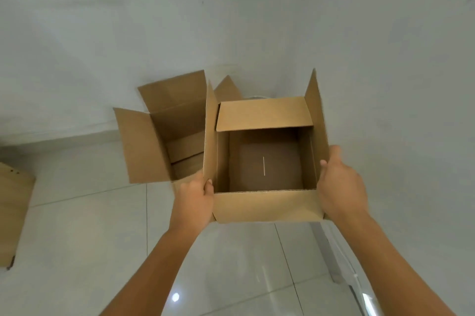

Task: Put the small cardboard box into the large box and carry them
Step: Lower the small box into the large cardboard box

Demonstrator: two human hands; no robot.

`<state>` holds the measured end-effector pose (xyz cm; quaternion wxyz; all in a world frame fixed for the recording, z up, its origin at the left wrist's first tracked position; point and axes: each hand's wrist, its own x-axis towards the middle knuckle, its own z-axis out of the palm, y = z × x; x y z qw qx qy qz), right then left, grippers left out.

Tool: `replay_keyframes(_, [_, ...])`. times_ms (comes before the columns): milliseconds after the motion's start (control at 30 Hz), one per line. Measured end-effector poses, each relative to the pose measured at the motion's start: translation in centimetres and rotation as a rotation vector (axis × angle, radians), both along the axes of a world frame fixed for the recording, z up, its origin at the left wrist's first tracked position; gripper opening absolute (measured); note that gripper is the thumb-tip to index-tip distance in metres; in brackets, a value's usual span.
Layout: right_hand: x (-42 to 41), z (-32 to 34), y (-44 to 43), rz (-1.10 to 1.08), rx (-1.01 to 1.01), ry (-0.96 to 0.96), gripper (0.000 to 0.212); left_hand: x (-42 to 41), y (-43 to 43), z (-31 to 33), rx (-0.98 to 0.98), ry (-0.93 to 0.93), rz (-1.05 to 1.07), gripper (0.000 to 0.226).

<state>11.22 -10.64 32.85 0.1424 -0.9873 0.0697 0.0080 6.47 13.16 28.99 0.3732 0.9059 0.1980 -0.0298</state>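
My left hand [196,198] and right hand [340,182] grip small cardboard box [267,206] by opposite sides, flaps open, held above floor. Large box [144,146] open behind, partly overlapped.

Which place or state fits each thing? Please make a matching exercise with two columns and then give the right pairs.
Things:
1. small cardboard box
2. large box
3. left hand
4. right hand

Places or states:
A. standing open on the floor by the wall
B. gripping the small box's left side
C. held up in the air, flaps open, empty
D. gripping the small box's right side

Pairs: 1-C, 2-A, 3-B, 4-D
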Motion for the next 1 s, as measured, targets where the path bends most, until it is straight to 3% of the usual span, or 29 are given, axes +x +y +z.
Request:
replay_keyframes(167, [5.0, 0.9, 6.5, 0.066, 0.036, 0.001, 0.017, 2.7, 6.0, 2.1, 0.009, -0.048, 0.09, 0.028])
replay_keyframes(333, [10.7, -1.6, 11.8, 0.164, 0.045, 0.021, 0.019, 6.1, 10.7, 0.3, 0.047, -0.038, 0.185, 0.027])
replay_keyframes(700, [24.8, -12.5, 19.6, 0.403, 0.025, 0.106, 0.009, 15.2, 15.5, -10.6, 0.037, 0.072, 0.423, 0.02])
replay_keyframes(1000, [28.5, -24.4, 22.3, 0.416, 0.045, 0.205, 0.011, 18.9, 18.0, -20.9, 0.076, 0.259, 0.399, 0.029])
